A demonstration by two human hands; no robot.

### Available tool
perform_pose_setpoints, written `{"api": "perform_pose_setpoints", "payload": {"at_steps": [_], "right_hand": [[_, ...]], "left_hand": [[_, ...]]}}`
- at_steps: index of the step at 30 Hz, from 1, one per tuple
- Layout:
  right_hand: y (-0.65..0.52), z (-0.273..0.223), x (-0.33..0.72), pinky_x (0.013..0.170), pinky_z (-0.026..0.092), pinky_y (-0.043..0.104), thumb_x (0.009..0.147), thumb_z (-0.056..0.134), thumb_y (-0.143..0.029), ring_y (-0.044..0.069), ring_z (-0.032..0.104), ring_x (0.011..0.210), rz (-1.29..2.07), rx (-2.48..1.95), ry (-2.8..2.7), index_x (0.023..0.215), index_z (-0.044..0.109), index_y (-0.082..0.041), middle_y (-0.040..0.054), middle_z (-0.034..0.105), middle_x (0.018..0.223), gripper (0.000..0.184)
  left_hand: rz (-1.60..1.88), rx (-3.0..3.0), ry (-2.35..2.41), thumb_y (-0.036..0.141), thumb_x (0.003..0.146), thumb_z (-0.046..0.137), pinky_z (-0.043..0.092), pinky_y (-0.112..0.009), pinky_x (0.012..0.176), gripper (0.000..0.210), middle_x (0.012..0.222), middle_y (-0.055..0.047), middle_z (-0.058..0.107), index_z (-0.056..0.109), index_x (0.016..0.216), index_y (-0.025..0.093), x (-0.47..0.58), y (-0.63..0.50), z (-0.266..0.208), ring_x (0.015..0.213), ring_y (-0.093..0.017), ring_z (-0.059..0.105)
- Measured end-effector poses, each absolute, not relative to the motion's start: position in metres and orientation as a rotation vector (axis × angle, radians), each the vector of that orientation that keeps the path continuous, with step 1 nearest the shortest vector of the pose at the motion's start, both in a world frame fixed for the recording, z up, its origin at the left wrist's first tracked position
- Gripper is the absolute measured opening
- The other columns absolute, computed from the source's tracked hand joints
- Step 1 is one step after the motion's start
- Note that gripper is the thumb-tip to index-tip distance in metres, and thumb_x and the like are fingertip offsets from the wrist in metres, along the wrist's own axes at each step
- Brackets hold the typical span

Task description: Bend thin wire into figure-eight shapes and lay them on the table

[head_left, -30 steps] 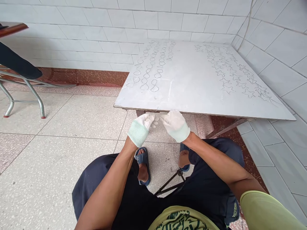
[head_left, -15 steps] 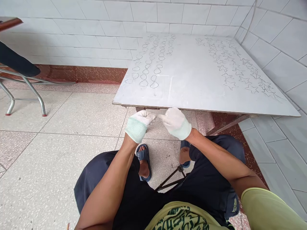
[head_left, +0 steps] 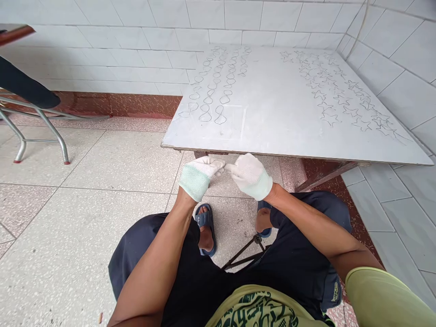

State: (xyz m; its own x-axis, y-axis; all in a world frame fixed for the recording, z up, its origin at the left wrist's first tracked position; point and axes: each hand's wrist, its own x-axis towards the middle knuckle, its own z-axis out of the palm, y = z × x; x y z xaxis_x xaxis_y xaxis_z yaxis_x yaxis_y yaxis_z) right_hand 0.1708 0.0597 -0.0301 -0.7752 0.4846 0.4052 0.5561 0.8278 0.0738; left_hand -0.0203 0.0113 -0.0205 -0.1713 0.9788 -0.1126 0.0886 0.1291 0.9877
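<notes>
the left hand (head_left: 200,174) and right hand (head_left: 251,175) — fingers pinched nearly closed on a thin wire (head_left: 224,170) — sit just off the near edge of the white table (head_left: 275,118). the wire end over that edge a second ago no longer shows, suggesting a changed grip.

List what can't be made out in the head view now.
Head view, wire at the left hand: its full shape; too thin, partly covered by fingers.
Head view, right hand: its grip; hidden by its own back.
Head view, brown-edged tabletop: most of it; cut off by the left edge.
</notes>
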Motion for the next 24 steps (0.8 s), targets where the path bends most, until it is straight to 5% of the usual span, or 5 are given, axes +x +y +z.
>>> {"api": "perform_pose_setpoints", "payload": {"at_steps": [12, 24], "right_hand": [[0.058, -0.019, 0.168, 0.070, 0.020, 0.040, 0.105, 0.045, -0.017, 0.022, 0.050, 0.069, -0.240, -0.819, -2.726, 0.102, 0.077, -0.016, 0.0069, 0.066, 0.072, 0.032], [0.059, -0.021, 0.169, 0.069, 0.019, 0.040, 0.103, 0.047, -0.016, 0.023, 0.051, 0.069, -0.257, -0.827, -2.742, 0.101, 0.076, -0.016, 0.0080, 0.068, 0.075, 0.029]], "left_hand": [[1.447, 1.028, 1.476, 0.044, 0.084, 0.079, 0.052, -0.035, 0.087, 0.027, 0.071, -0.003, 0.073, 0.076, 0.075, 0.019, 0.000, 0.004, -0.018, 0.075, -0.019, 0.068], [1.429, 1.006, 1.451, 0.044, 0.085, 0.076, 0.050, -0.032, 0.076, 0.028, 0.075, -0.004, 0.075, 0.070, 0.074, 0.020, 0.001, 0.006, -0.020, 0.071, -0.018, 0.067]]}}
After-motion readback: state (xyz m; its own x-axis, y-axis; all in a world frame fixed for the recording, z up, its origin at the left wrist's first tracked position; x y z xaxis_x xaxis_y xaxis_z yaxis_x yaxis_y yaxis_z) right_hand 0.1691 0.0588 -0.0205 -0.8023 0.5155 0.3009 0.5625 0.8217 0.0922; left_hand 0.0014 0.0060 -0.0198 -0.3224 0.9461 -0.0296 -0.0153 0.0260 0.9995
